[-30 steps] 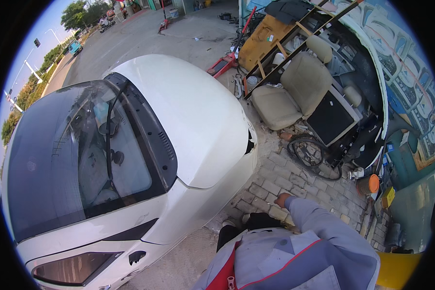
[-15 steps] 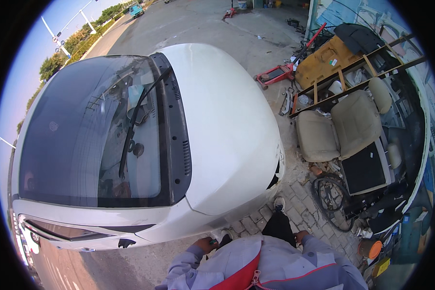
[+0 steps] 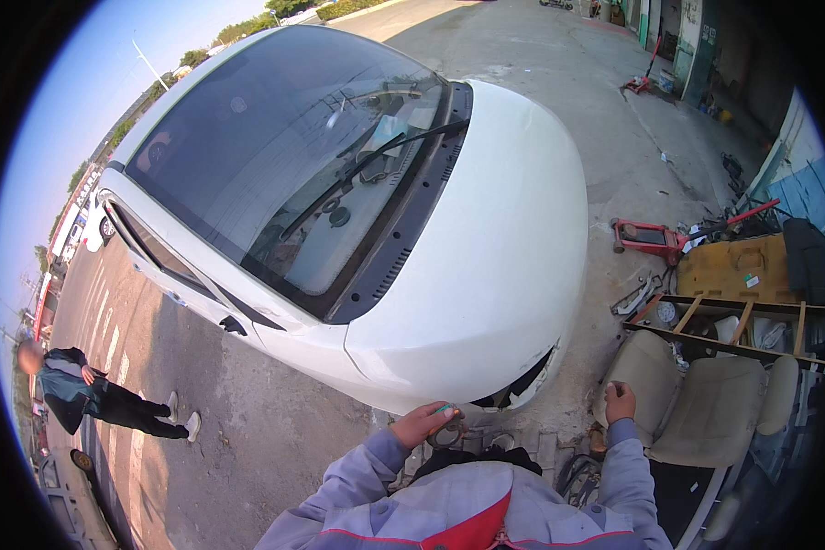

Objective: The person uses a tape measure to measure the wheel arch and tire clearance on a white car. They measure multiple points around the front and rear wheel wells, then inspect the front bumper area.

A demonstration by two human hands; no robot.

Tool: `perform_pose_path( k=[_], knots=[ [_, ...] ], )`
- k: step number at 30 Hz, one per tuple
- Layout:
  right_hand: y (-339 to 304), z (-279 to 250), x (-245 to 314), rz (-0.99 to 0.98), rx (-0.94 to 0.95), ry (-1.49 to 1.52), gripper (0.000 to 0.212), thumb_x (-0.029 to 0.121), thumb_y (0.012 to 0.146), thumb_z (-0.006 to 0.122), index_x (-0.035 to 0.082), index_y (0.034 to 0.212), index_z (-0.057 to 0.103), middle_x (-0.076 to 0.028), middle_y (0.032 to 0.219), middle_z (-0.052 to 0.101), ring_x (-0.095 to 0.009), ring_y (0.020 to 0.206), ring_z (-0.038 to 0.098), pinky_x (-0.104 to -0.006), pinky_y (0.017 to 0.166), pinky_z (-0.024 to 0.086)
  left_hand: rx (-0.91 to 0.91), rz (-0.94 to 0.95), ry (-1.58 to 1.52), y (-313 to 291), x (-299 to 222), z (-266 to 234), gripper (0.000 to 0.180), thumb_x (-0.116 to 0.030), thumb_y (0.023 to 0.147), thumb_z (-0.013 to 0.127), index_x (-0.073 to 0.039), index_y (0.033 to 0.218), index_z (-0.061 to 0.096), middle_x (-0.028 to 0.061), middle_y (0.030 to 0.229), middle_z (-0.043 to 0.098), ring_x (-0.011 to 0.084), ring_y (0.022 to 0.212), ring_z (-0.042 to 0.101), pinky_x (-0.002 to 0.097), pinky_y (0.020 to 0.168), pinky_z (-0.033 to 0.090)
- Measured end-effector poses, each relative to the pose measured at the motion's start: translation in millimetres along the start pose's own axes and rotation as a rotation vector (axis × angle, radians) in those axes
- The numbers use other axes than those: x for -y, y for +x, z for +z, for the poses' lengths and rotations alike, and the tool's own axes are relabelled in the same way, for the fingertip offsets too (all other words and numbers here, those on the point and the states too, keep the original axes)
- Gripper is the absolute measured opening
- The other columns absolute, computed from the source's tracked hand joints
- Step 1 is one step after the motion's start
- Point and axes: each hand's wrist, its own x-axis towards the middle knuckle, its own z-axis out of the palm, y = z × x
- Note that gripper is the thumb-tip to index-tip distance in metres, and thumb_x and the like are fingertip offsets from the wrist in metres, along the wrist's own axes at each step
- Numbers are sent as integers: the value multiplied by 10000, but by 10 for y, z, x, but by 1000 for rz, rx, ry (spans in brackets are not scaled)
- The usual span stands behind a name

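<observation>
In front of my body, my left hand [image 3: 420, 425] is closed around a small dark ring-shaped thing [image 3: 447, 434] with a green part at its top. It is too small to name further. Just beyond that hand is the front corner of a white car [image 3: 486, 302]; I see no contact. My right hand [image 3: 620, 401] is raised on the right, over the beige car seat in this view. Its fingers are curled, and whatever they hold, if anything, is hidden. A dark gap [image 3: 513, 389] shows at the car's front edge, where a headlight area appears open.
Right of the car lie a beige car seat [image 3: 720, 412], a wooden-slatted frame [image 3: 742, 323], a brown panel [image 3: 733, 270] and a red floor jack [image 3: 651, 240]. At the far left a person [image 3: 101, 394] stands on the pavement. Black hose [image 3: 577, 477] lies near my right arm.
My view has turned, so the car sits farther right and the standing person has come into view. Both my hands have come up from beside my legs to the front of my body.
</observation>
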Motion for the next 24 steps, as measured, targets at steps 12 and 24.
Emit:
perform_pose_path(
  k=[12,24],
  knots=[
    [-1709,712,2627,-1145,1062,-221,879,421,783,854,-27,1435,472,-220,1298,605,-376,1140,641,-444,992,512,-351,254,-930,465,899,1045,440,-394,1105,371,-87,1340,582,100,1235,700,229,1084,689,398,968,553],
    [-1314,911,2966,-1422,1291,-138,885,445,830,815,-33,1467,430,-205,1244,599,-358,1168,623,-431,985,513,-1059,514,-509,-191,1158,2069,628,-417,1064,540,-7,1521,408,153,1464,530,276,1205,635,394,950,540]
  ],
)
